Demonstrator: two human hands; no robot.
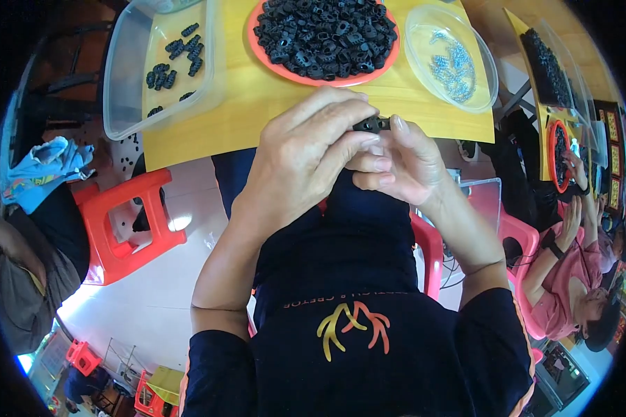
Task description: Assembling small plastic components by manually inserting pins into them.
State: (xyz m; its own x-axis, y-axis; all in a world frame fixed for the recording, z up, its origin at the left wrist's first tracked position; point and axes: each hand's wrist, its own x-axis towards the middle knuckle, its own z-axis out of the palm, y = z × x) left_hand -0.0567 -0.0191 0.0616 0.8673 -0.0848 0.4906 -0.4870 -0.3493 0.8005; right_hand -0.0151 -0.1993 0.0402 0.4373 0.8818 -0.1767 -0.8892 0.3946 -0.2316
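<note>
My left hand and my right hand meet in front of my chest, just short of the table edge. Between their fingertips is a small black plastic part with round holes in it. The fingers of both hands pinch it, and they partly cover it. Beyond my hands stands a red plate heaped with loose black plastic pieces. To its right, a round clear tub holds many tiny silvery pieces, too small to make out for certain.
On the left of the yellow table a clear plastic box contains several black ribbed parts. A red stool stands at my left, beside a seated person. At right, another person in pink reaches toward a red tray.
</note>
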